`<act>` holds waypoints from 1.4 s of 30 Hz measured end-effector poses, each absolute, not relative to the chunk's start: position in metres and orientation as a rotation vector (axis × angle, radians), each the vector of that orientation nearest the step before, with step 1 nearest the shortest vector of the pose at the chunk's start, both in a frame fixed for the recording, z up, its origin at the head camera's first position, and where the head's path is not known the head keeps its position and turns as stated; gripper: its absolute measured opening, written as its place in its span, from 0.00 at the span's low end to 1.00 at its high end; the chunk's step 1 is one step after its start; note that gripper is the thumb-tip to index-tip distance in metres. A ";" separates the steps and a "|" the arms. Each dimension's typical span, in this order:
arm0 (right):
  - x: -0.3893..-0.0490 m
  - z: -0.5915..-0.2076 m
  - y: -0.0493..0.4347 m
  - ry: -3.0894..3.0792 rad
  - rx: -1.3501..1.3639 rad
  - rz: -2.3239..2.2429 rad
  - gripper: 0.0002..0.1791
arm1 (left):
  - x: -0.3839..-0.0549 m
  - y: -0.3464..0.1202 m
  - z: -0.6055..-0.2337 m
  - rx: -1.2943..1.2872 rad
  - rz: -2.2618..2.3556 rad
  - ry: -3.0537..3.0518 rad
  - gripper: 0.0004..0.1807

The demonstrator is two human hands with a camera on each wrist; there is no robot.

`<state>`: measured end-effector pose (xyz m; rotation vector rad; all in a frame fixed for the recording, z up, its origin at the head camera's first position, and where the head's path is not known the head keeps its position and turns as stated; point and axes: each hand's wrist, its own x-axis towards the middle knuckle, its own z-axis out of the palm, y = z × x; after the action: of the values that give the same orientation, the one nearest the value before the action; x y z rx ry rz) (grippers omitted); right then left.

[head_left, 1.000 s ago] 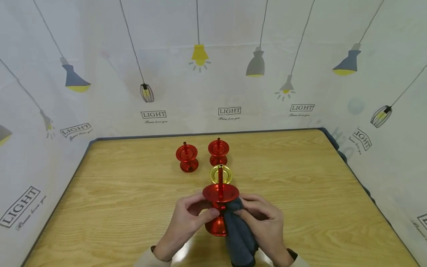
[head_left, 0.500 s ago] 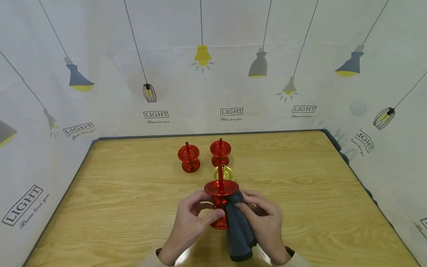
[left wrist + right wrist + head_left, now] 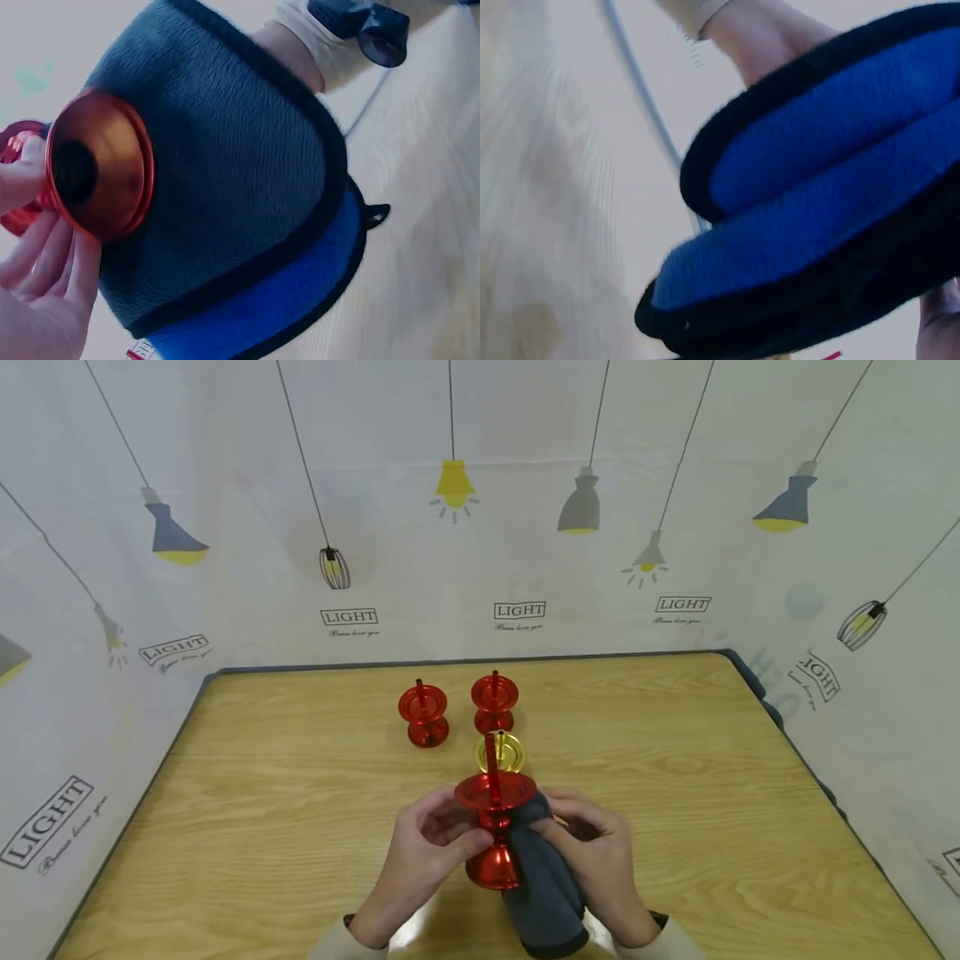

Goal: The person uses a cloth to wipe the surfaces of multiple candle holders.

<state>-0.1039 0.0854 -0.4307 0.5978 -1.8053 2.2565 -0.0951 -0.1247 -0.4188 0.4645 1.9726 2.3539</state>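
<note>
My left hand (image 3: pixel 427 852) grips a shiny red candle holder (image 3: pixel 495 863) by its narrow stem, above the table. Its wide dish and upright tube face up, and the left wrist view looks into its hollow base (image 3: pixel 112 165). A folded cloth (image 3: pixel 547 885), grey-blue outside and bright blue inside with black edging, is pinched in my right hand (image 3: pixel 596 860). The cloth lies against the right side of the holder's stem. In the right wrist view the cloth (image 3: pixel 802 232) hides most of the right hand.
Two smaller red candle holders (image 3: pixel 423 717) (image 3: pixel 494 703) stand upright farther back on the wooden table (image 3: pixel 262 810). A gold candle holder (image 3: pixel 513 752) stands just behind the held one, partly hidden by it. A lamp-patterned white curtain (image 3: pixel 420 568) rises behind the table.
The held candle holder rose and tilted slightly, then came back lower, both hands moving with it. The cloth's hanging part has shifted and spread beside it. The standing holders stay where they were.
</note>
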 end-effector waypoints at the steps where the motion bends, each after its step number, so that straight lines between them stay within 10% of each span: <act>1: -0.105 -0.431 0.086 -1.821 0.571 2.288 0.16 | -0.095 -0.125 -0.419 0.473 2.345 1.960 0.20; 15: -0.100 -0.428 0.072 -1.719 0.711 1.832 0.20 | -0.093 -0.113 -0.409 0.213 2.297 2.176 0.21; 33: -0.102 -0.429 0.081 -1.842 0.398 2.324 0.16 | -0.097 -0.128 -0.419 0.224 2.264 1.907 0.22; 42: -0.099 -0.425 0.071 -1.719 0.736 1.846 0.22 | -0.096 -0.120 -0.415 0.290 2.274 2.161 0.18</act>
<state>-0.0995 0.0707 -0.4249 0.7359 -1.7187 1.8463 -0.0964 -0.1199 -0.4153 0.2896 2.1607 2.2741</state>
